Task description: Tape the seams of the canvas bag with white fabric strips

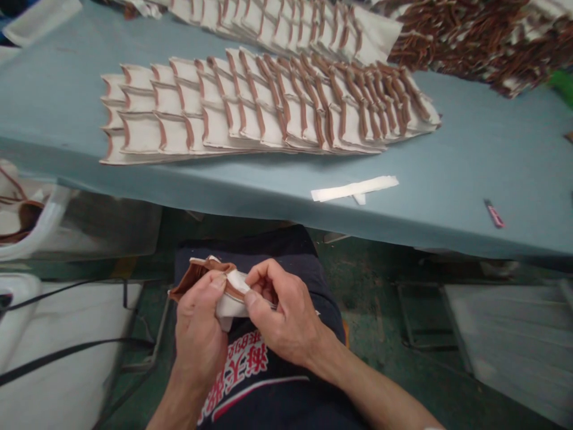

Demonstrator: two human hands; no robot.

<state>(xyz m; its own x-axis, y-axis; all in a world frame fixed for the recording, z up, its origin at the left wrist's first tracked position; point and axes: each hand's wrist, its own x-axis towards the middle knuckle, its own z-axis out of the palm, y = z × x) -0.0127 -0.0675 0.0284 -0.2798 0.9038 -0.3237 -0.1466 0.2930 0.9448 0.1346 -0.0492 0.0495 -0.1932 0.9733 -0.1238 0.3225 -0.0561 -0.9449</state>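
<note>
**Steady on One Side, Fine Pinch on the Other**

At seven o'clock from the view's middle, above our dark, red-lettered clothing [290,406], we hold a folded white piece with brown, leather-like edging [230,307]. Our left hand [201,316] has its fingers clamped on the brown-edged fold; our right hand [286,310] pinches thumb and forefinger on the white part, towards three o'clock. To work it well, we judge, we anchor with the left, press lightly with the right, and keep the layers flush.

Our fingers hide the underside, and the right hand's curled inner fingers are hard to make out. Between one and two o'clock, a brown-and-white heap [474,42] is cut off.
</note>
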